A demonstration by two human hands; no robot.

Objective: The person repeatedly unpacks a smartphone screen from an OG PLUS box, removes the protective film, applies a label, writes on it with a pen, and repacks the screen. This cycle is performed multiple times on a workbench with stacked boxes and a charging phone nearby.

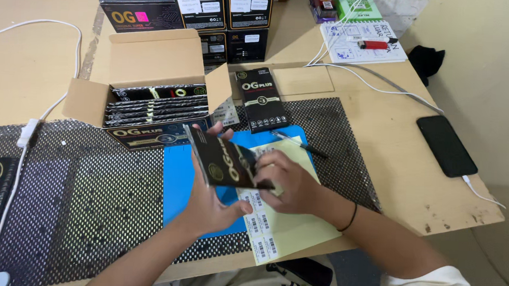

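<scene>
Left hand [210, 206] cradles tilted black packet [223, 161] | right hand [284, 180] pinches its edge

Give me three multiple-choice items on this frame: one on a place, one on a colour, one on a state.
1. Where does the black phone lie?
A. on the bare table at the right edge
B. inside the open carton
C. on the blue mat

2. What colour is the mat under the hands?
A. red
B. blue
C. white

3. What state is the cardboard carton in?
A. taped shut
B. crushed flat
C. open, flaps up, with flat black packs standing in it

Answers:
1 A: it rests on bare tabletop, off the mesh liner, with a white cable at its lower end.
2 B: blue shows beside the left hand and above the right hand, which together hold a flat black pack.
3 C: the flaps stand open and pack edges show inside.
</scene>
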